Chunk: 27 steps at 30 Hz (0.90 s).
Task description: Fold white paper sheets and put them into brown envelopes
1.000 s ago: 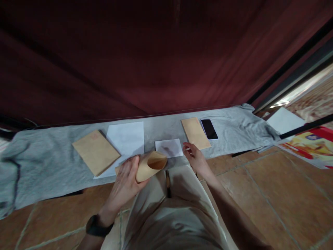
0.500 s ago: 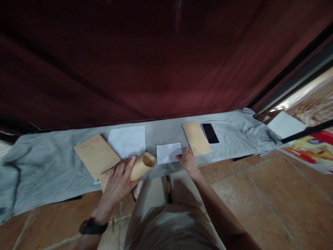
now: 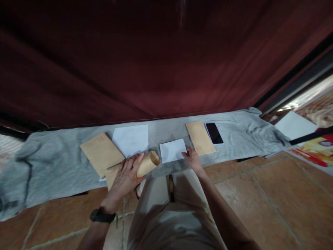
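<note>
My left hand [image 3: 127, 175] is wrapped round a brown envelope [image 3: 147, 163] that bulges open like a tube, its mouth facing right. My right hand [image 3: 193, 158] rests on the right edge of a small folded white paper [image 3: 172, 150] lying on the grey cloth [image 3: 52, 166]; its fingers are curled at the paper's edge. A black watch sits on my left wrist.
On the cloth lie a brown envelope [image 3: 101, 152] at left, a white sheet [image 3: 131, 139] beside it, another brown envelope [image 3: 199, 137] and a dark phone [image 3: 214, 133] at right. A dark red curtain [image 3: 156, 62] hangs behind. White paper [image 3: 293, 125] and a colourful print lie far right on the tiled floor.
My left hand lowered the open envelope toward the cloth. My right hand moved from above the small white paper down onto its right edge.
</note>
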{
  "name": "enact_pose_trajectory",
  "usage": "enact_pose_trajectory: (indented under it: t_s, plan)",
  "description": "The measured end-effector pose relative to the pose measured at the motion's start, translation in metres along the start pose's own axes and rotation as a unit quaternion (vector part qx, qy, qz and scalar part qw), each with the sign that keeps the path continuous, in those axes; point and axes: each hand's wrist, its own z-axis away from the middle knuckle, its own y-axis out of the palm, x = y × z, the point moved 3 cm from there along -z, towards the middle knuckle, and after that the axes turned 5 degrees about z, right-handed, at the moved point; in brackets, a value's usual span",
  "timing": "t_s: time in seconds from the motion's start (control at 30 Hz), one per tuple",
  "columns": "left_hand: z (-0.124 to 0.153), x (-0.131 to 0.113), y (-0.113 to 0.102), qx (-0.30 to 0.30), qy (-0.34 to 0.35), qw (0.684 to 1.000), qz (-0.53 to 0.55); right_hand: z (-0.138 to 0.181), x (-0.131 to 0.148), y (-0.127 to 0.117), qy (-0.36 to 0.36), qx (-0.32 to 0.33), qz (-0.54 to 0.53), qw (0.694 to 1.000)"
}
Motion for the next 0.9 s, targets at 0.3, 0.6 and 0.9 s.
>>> enact_pose_trajectory:
  t_s: [0.3,0.6,0.9]
  plan:
    - [-0.016,-0.013,-0.005,0.020,0.004,1.000,0.003,0.018,-0.011,-0.015,-0.050,-0.003,-0.312,0.949]
    - [-0.037,-0.019,0.005,0.024,0.028,0.999,-0.001,0.036,-0.012,-0.037,-0.069,0.007,-0.379,0.923]
    - [-0.039,-0.014,0.020,0.020,0.022,1.000,-0.009,0.032,-0.012,-0.030,-0.056,0.034,-0.383,0.922]
